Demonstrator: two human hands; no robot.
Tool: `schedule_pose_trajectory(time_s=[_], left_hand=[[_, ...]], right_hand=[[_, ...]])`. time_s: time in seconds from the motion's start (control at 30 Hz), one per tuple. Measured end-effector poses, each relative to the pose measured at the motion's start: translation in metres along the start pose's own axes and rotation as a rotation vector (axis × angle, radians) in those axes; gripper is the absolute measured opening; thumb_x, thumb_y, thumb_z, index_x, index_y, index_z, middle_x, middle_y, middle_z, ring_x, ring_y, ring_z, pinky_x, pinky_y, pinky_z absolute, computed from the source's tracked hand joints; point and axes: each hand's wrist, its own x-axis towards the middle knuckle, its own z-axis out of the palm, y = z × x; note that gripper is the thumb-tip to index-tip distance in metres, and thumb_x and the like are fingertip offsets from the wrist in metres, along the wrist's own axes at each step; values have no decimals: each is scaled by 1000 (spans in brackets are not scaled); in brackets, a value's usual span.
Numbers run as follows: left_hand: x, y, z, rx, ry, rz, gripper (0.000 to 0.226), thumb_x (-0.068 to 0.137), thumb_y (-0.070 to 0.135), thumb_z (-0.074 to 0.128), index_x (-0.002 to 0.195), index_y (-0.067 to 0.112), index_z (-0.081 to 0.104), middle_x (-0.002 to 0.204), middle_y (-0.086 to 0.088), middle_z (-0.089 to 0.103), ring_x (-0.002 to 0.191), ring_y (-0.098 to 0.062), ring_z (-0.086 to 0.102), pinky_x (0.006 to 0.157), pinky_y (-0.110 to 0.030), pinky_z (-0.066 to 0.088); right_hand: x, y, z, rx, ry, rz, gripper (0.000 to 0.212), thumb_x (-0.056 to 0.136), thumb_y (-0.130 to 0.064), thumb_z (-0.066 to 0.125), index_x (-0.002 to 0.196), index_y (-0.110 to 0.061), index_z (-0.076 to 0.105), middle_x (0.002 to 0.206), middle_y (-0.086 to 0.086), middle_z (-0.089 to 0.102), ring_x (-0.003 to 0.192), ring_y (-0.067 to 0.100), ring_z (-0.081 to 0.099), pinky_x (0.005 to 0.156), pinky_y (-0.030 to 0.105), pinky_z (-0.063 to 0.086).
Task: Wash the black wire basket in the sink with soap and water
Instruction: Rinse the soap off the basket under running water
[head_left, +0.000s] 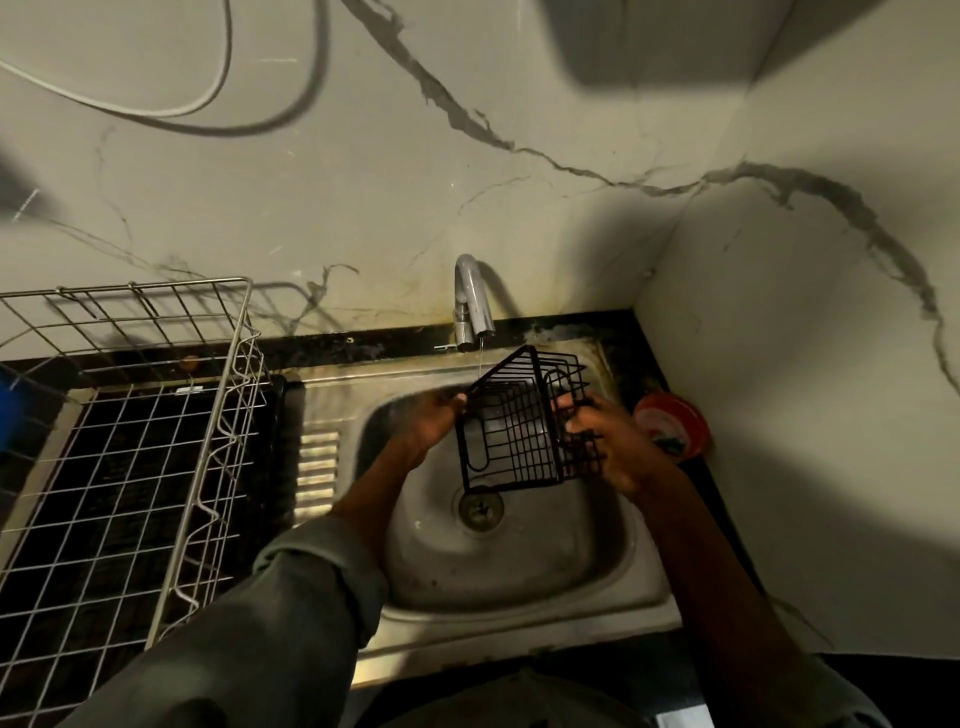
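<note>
— What are the hands doing right now?

— The left hand (431, 421) is pinching the left edge of the small black wire basket (524, 426), and the right hand (610, 447) is gripping its right side, fingers hooking through the grid. Both are closing on it, holding it tilted over the stainless steel sink bowl (519, 561).

— And the water?

— A thin stream is falling from the curved chrome tap (470, 301) at the far edge, landing just at the basket's far left corner. I would say they are rinsing, or wetting it before soaping.

— How should that go well?

— Probably by turning the basket slowly so the weak stream is reaching every wire, keeping it above the round drain (480, 509) so drips are staying in the bowl.

— Any soap nearby?

— A round red container (675, 423) is sitting just right of the right hand; I cannot tell what it holds. A large silver wire dish rack (156, 415) is standing to the left.
</note>
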Motion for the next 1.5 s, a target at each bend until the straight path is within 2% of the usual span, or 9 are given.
schedule_pose_trajectory(time_s=[0.13, 0.4, 0.57, 0.8, 1.0, 1.17, 1.27, 1.4, 1.5], left_hand=[[9, -29, 10, -278, -187, -151, 19, 106, 27, 56, 121, 22, 66, 125, -14, 70, 123, -37, 63, 106, -51, 51], [43, 2, 25, -584, -255, -218, 33, 104, 42, 48, 115, 22, 72, 101, 0, 76, 82, -22, 67, 98, -50, 48], [53, 21, 30, -682, -242, -227, 44, 99, 37, 41, 130, 27, 71, 109, -1, 76, 91, -27, 69, 92, -43, 45], [36, -2, 23, -665, -154, -151, 28, 104, 42, 50, 109, 25, 73, 101, 1, 70, 87, -16, 63, 79, -35, 46], [19, -17, -5, -666, -115, -72, 38, 104, 34, 56, 140, 26, 60, 116, 1, 73, 102, -20, 72, 81, -44, 57], [6, -21, -21, -656, -9, -37, 34, 103, 30, 56, 135, 22, 64, 121, -4, 77, 111, -29, 73, 73, -43, 59], [1, -18, -20, -629, 84, -5, 22, 106, 13, 54, 113, 27, 69, 94, 4, 81, 87, -17, 76, 68, -39, 60], [-8, -7, -16, -614, 191, 48, 24, 106, 13, 56, 109, 28, 74, 78, 15, 78, 75, -6, 73, 57, -23, 54], [-13, -10, -18, -612, 300, 77, 29, 106, 11, 56, 119, 27, 75, 93, 10, 78, 89, -13, 71, 65, -24, 54]], right_hand=[[-4, -5, -16, 5, -91, -39, 62, 67, -15, 69, 128, -10, 61, 122, 20, 66, 114, 42, 62, 93, 62, 49], [-5, -14, -39, 15, -18, -164, 66, 72, -1, 66, 137, -13, 58, 130, 14, 68, 124, 33, 63, 94, 45, 54], [-9, -17, -51, -28, -8, -210, 67, 82, 20, 55, 139, -15, 57, 134, 5, 68, 127, 23, 63, 95, 39, 51], [-14, -17, -46, 19, 48, -171, 56, 75, 0, 60, 129, -17, 66, 126, 15, 70, 120, 32, 66, 94, 52, 52], [-12, 0, -20, 138, 107, -131, 70, 61, -21, 85, 128, -20, 67, 127, 11, 70, 119, 35, 65, 102, 57, 50], [-8, 8, -6, 114, 167, -170, 34, 99, -1, 56, 111, -29, 71, 113, 15, 73, 98, 25, 66, 85, 38, 48], [-4, 8, 6, 62, 224, -190, 31, 104, -11, 52, 117, -35, 67, 112, -7, 72, 95, 4, 70, 78, 20, 56], [23, 14, 11, 199, 388, -117, 17, 93, -39, 66, 107, -37, 76, 111, -6, 76, 102, 14, 73, 85, 34, 60], [99, 71, -17, 329, 415, -54, 62, 66, -71, 77, 116, -35, 75, 117, -3, 75, 113, 27, 70, 97, 49, 56]])
